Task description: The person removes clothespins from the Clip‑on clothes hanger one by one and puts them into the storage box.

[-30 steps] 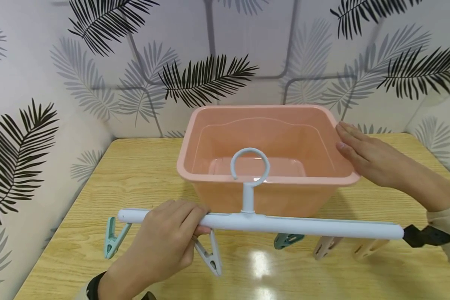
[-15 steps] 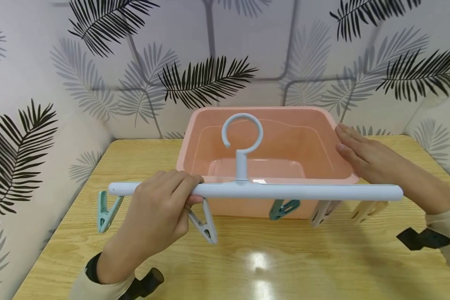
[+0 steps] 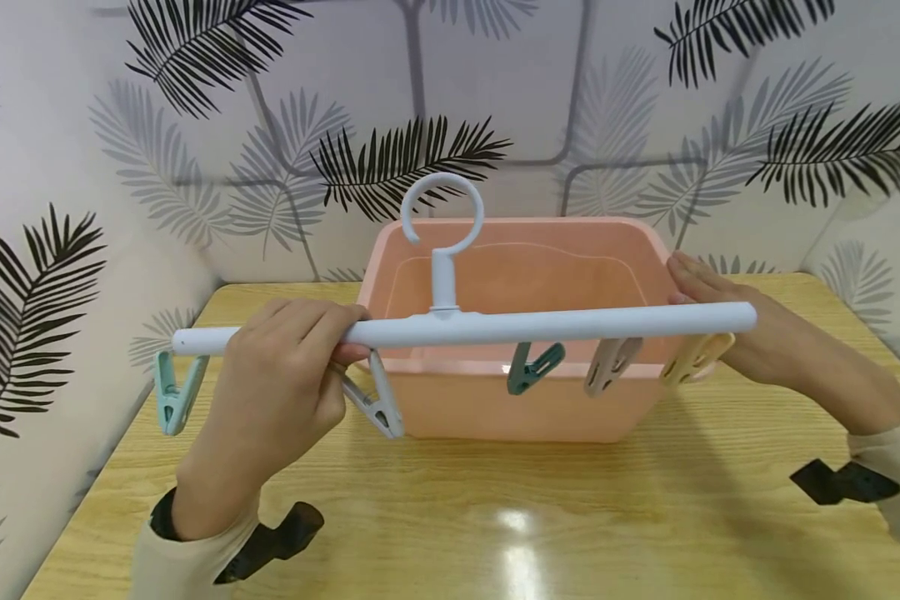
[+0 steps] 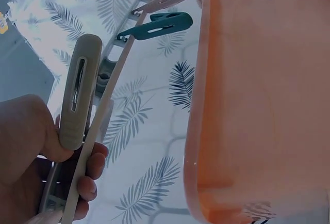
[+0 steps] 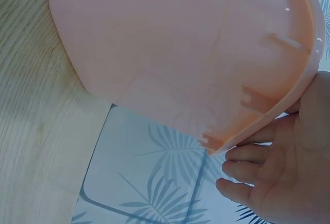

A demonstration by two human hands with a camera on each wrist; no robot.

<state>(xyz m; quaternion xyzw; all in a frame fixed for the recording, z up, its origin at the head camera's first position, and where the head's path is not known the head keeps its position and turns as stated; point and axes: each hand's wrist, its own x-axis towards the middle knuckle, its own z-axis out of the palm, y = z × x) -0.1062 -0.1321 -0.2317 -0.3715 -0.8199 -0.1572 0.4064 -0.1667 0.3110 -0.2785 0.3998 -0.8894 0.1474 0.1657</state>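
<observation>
My left hand point(image 3: 277, 375) grips the bar of a white clip hanger point(image 3: 562, 327) near its left end. The hanger is raised in front of a pink plastic tub point(image 3: 525, 412), its round hook pointing up. From the bar hang a light teal clip point(image 3: 171, 418) left of the hand and a grey clip point(image 3: 387, 415) just right of it. Further right are a dark green clip point(image 3: 521, 379), a pinkish clip point(image 3: 607, 367) and a yellow clip point(image 3: 697, 357). At the tub's right rim rests my right hand point(image 3: 768, 346), fingers fairly straight; in the right wrist view they lie along the rim.
The tub stands on a wooden table point(image 3: 435, 508) near its back edge. A leaf-patterned wall covering point(image 3: 270, 225) rises behind and to the left. Black straps with dark mounts point(image 3: 273, 542) sit on both wrists.
My left hand has raised the hanger and shifted it left; its bar, first low in front of the tub, now crosses the tub's opening in the head view. The right hand stays at the rim.
</observation>
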